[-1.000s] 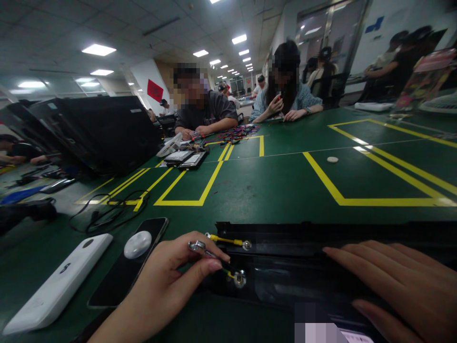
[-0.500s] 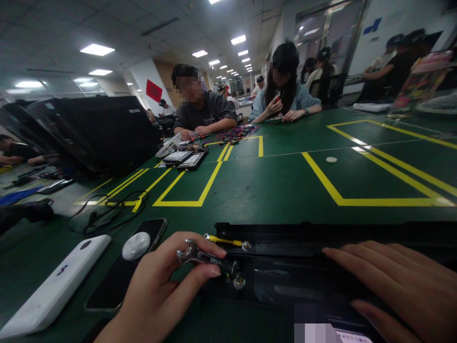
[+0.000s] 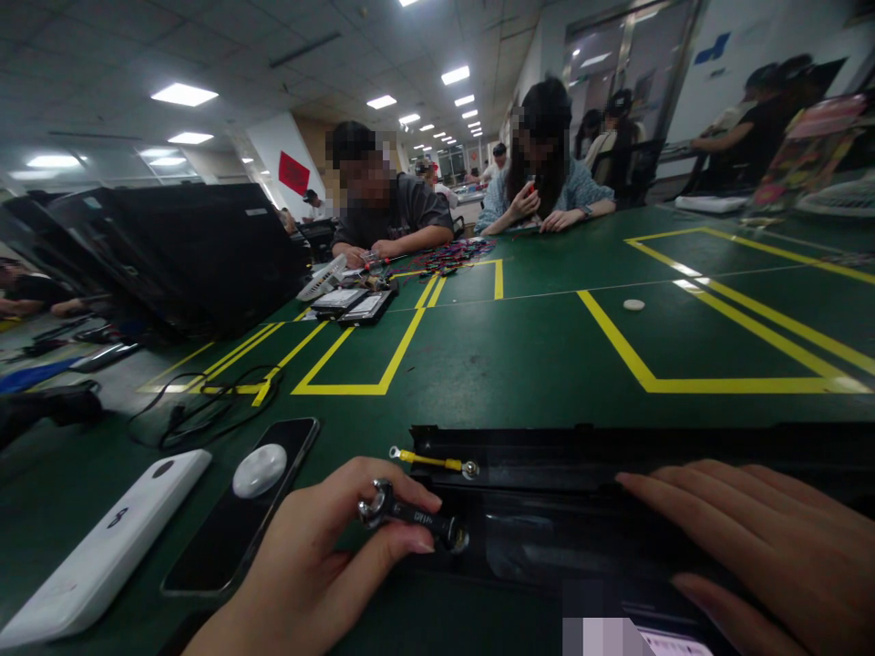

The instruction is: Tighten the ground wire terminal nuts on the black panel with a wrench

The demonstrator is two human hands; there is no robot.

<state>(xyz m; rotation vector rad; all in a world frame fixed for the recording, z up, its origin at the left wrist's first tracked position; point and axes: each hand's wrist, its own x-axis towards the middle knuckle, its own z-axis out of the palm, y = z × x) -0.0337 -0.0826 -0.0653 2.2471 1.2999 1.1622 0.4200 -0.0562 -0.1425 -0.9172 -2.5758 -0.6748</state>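
Note:
Between the thumb and fingers of my left hand is a short wrench with a chrome open end and a dark shank. Its far end covers part of a round metal fastener on a long black panel. Just beyond it, a yellow wire with ring terminals is fixed by one end to a screw at the back strip of the panel. My right hand lies over the panel's right side, fingers stretched out, holding nothing. Part of a lit screen shows below that hand.
To the left lie a white power bank, a dark phone with a white round piece on it, and a black cable. Black cases stand farther back. Two people sit across the green table beside bundled wires.
My left hand has moved slightly right, and the wrench has turned, with its far end now over the fastener. My right hand stays in place.

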